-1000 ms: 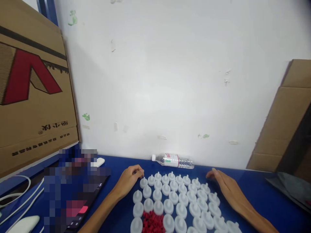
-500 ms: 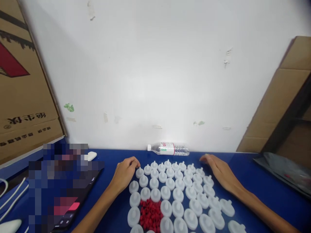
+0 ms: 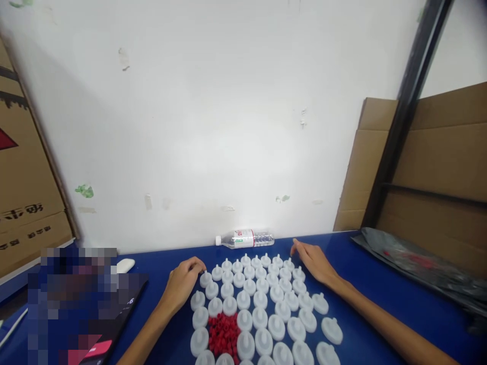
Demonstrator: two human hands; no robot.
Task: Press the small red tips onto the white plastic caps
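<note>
Many white round plastic pieces, each with a short nub on top, stand in loose rows on the blue table (image 3: 167,350). My left hand (image 3: 182,284) lies at the far left corner of the rows. Its fingers are loosely bent, with the tips at the nub of the corner piece (image 3: 206,280); I cannot tell whether they touch it. My right hand (image 3: 314,262) rests at the far right corner, fingers reaching forward and apart, close to a white piece (image 3: 288,265) and holding nothing. Small red plastic caps (image 3: 223,334) lie heaped among the white pieces near the front left.
A clear water bottle (image 3: 245,239) lies on its side against the white wall. At left are a dark tablet-like device (image 3: 125,314), partly blurred out, a white object (image 3: 125,265) and a carton (image 3: 34,167). A grey plastic bag (image 3: 411,258) lies at right beside a dark metal post (image 3: 403,111).
The view has turned to the right, bringing the metal post and more of the grey bag into sight. Both hands stay at the far corners of the rows, with little movement.
</note>
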